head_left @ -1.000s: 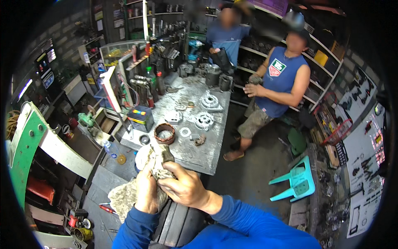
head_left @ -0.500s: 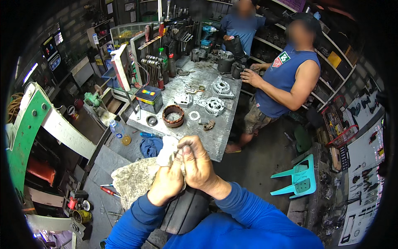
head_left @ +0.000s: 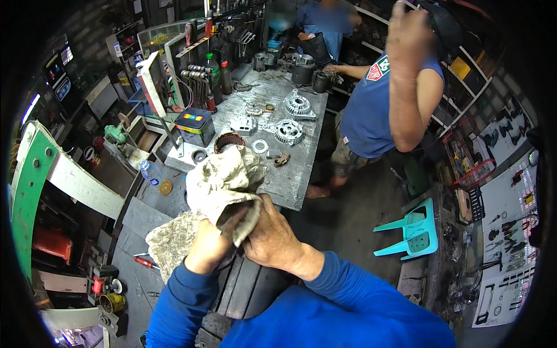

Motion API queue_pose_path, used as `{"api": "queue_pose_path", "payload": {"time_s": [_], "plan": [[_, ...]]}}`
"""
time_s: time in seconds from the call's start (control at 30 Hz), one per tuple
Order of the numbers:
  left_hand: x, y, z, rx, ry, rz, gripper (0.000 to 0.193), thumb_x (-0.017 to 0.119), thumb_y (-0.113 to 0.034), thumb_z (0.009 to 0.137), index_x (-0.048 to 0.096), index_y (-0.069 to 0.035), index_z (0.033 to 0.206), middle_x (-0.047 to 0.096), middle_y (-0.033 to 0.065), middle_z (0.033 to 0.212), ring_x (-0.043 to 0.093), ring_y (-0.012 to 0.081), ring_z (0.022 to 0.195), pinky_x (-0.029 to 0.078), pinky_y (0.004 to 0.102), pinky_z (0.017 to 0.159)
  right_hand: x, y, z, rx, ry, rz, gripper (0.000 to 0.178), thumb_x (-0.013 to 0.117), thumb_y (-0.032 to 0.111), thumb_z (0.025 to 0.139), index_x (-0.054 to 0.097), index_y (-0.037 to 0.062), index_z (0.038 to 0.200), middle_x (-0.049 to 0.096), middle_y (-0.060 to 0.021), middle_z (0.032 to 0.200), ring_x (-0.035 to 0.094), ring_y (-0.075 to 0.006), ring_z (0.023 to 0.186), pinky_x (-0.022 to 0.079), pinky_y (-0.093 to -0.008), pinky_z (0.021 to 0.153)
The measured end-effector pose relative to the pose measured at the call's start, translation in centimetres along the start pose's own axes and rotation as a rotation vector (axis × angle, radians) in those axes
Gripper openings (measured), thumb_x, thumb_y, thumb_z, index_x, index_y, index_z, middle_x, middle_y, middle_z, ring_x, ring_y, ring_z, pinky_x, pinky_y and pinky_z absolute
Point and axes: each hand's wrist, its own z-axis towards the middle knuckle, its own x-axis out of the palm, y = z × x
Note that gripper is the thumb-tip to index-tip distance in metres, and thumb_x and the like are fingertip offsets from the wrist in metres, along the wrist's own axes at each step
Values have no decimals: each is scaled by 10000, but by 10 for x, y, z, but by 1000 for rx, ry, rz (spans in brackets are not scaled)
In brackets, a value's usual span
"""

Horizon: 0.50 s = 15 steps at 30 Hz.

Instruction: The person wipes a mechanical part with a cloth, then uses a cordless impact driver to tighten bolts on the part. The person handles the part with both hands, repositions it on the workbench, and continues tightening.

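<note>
A crumpled whitish rag (head_left: 229, 177) is held up in front of me, over the near edge of the metal worktable (head_left: 287, 185). My left hand (head_left: 210, 242) is closed on it from below, its fingers mostly hidden in the folds. My right hand (head_left: 274, 233) grips the rag's right edge with bent fingers. Beside my left wrist lies a patterned cloth (head_left: 171, 239). Just beyond the rag, a copper-wound stator (head_left: 230, 141) is partly covered. A metal ring (head_left: 259, 146) and alternator housings (head_left: 289, 132) (head_left: 298, 105) lie farther off.
A battery (head_left: 195, 126) and a bottle (head_left: 155, 177) are on the left. Screwdrivers (head_left: 146, 263) lie near my left forearm. One co-worker (head_left: 371, 124) stands right of the table with an arm raised; another person (head_left: 325, 35) is behind it. A turquoise plastic chair (head_left: 415, 235) lies on the right.
The rag, bunched small between my hands before, is now spread out and lifted, covering part of the stator. My hands have moved slightly apart. The co-worker has raised one arm.
</note>
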Motion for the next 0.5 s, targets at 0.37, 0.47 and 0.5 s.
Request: {"api": "queue_pose_path", "payload": {"time_s": [0.37, 0.47, 0.5], "plan": [[16, 23, 1, -1223, -595, -1420, 345, 537, -290, 1122, 682, -43, 1314, 757, 87, 1158, 730, 193, 974, 589, 338, 851, 9, 5, 23, -181, -242, 190, 204, 792, 100, 817, 651, 12, 935, 669, -154, 1139, 655, -350, 1040, 556, -430, 856], [10, 24, 5, -1203, -650, -1377, 470, 438, -374, 1140, 621, -31, 1405, 740, 104, 1223, 733, 224, 1041, 606, 364, 917, 6, 4, 18, -154, -293, 283, 319, 807, 133, 853, 635, 23, 1098, 593, -188, 1238, 647, -375, 1047, 552, -457, 905], [9, 20, 4, -991, -619, -1453, 488, 411, -378, 1143, 597, -30, 1430, 720, 118, 1270, 727, 236, 1074, 605, 378, 940, 3, 1, 18, -117, -307, 208, 390, 791, 163, 875, 619, 34, 1201, 565, -195, 1238, 642, -384, 1027, 548, -473, 894]]}}
